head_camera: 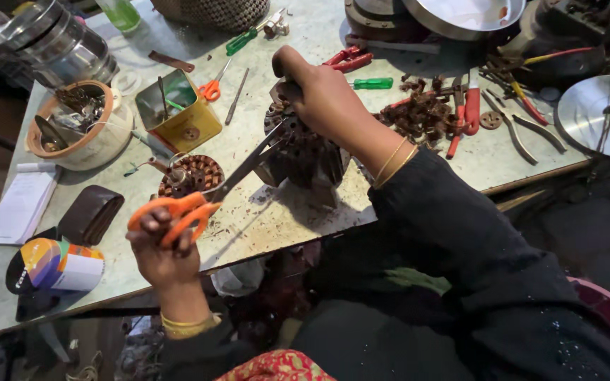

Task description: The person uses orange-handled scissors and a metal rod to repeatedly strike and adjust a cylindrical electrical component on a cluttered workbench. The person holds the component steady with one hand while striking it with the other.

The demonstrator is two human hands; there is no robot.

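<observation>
My left hand (164, 250) had its grip closed through the orange loops of the scissors (210, 197), whose blades ran up and to the right, their tips at the dark motor winding core (301, 152). My right hand (323, 99) was clamped over the top of that core, holding it upright on the bench (270, 219). The core stood just inside the near edge of the bench, right in front of me, between both hands. Just left of the scissor blades lay a second round core with copper windings (190, 174), and behind it a yellow tin (178, 113). To the right of my forearm sat a heap of rusty parts (421, 116) and red-handled pliers (471, 106). Bare bench showed only in the patch below the blades, toward the near edge.
</observation>
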